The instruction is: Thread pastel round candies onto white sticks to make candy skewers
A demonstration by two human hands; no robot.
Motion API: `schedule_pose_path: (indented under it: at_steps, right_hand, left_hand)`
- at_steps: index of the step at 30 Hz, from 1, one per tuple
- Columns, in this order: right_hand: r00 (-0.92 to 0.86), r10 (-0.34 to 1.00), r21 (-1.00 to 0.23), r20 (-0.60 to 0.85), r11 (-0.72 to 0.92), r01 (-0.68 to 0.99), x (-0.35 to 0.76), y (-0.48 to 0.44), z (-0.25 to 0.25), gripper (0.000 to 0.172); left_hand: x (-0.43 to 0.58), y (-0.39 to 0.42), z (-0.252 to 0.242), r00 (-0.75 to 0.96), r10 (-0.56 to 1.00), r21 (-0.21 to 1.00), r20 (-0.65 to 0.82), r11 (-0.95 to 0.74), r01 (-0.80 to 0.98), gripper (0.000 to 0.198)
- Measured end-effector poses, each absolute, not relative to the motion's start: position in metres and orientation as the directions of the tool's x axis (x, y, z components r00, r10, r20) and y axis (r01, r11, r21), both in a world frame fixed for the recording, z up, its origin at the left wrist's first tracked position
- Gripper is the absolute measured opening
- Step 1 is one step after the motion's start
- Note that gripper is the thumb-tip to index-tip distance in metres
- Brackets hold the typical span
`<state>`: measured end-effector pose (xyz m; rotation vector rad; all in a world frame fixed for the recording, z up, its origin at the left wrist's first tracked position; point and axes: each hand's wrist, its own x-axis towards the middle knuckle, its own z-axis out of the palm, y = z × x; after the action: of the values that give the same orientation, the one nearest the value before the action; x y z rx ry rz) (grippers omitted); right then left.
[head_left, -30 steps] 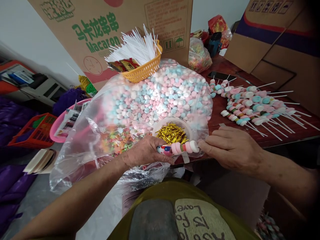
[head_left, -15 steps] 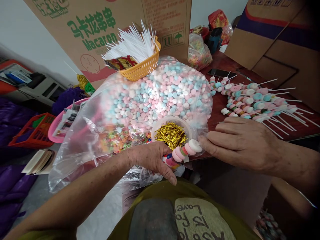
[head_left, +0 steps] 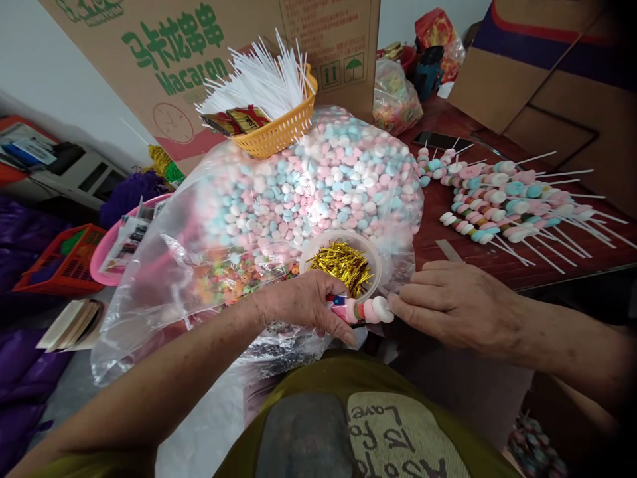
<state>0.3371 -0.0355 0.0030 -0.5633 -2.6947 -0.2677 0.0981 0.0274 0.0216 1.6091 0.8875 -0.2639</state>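
My left hand (head_left: 316,305) is closed around a small, brightly printed plastic bag (head_left: 340,309). Out of the bag's mouth sticks a marshmallow skewer (head_left: 369,311), with pink and white pieces and a red and green band among them. At its outer end, the fingertips of my right hand (head_left: 452,309) are closed on the white marshmallow; the exact grip is partly hidden. Just beyond my left hand stands a round tub (head_left: 374,257) of gold twist ties (head_left: 342,265). Finished-looking skewers (head_left: 517,199) lie in a pile past my right hand.
A large clear bag of pastel marshmallows (head_left: 308,186) spreads across the table (head_left: 432,229). On it sits a yellow basket (head_left: 279,136) with white sticks. Cardboard boxes (head_left: 239,40) stand behind. To the left are a pink basin (head_left: 99,259) and an orange basket (head_left: 60,272).
The skewer's outer end has dropped slightly and shifted left, lying more level. My right hand has moved down and left with it, uncovering a pale strip on the table.
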Motion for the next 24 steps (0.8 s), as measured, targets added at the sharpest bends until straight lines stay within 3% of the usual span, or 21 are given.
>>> schedule_pose_path:
  at_steps: [5, 9, 11, 13, 16, 19, 22, 24]
  right_hand:
    - [-0.774, 0.470, -0.137, 0.424, 0.878, 0.458, 0.308, -0.033, -0.022, 0.017]
    - [-0.684, 0.558, -0.365, 0.470, 0.828, 0.425, 0.300, -0.030, -0.037, 0.023]
    - [-0.643, 0.613, -0.435, 0.460, 0.787, 0.438, 0.306, -0.030, -0.036, 0.019]
    - [-0.603, 0.626, -0.458, 0.494, 0.777, 0.432, 0.313, -0.031, -0.031, 0.015]
    - [-0.545, 0.603, -0.438, 0.583, 0.798, 0.414, 0.314, -0.033, -0.023, 0.036]
    - [-0.556, 0.604, -0.379, 0.571, 0.795, 0.473, 0.300, -0.033, -0.023, 0.047]
    - [-0.629, 0.598, -0.331, 0.497, 0.801, 0.500, 0.281, -0.030, -0.031, 0.047]
    - [-0.622, 0.602, -0.375, 0.501, 0.798, 0.471, 0.273, -0.024, -0.037, 0.046]
  left_hand:
    - [0.127, 0.020, 0.011, 0.761, 0.423, 0.735, -0.491, -0.268, 0.623, 0.042]
    - [0.115, 0.032, 0.019, 0.780, 0.491, 0.816, -0.387, -0.211, 0.538, 0.069]
    - [0.094, 0.040, 0.026, 0.760, 0.536, 0.846, -0.368, -0.146, 0.512, 0.068]
    - [0.075, 0.042, 0.027, 0.773, 0.444, 0.831, -0.454, -0.102, 0.546, 0.051]
    - [0.065, 0.032, 0.012, 0.784, 0.260, 0.820, -0.563, 0.062, 0.569, 0.035]
    - [0.073, 0.017, -0.008, 0.794, 0.278, 0.841, -0.541, 0.173, 0.513, 0.038]
    - [0.081, 0.007, -0.018, 0.782, 0.332, 0.845, -0.528, 0.110, 0.523, 0.036]
    - [0.084, 0.003, -0.019, 0.747, 0.391, 0.835, -0.538, 0.120, 0.538, 0.036]
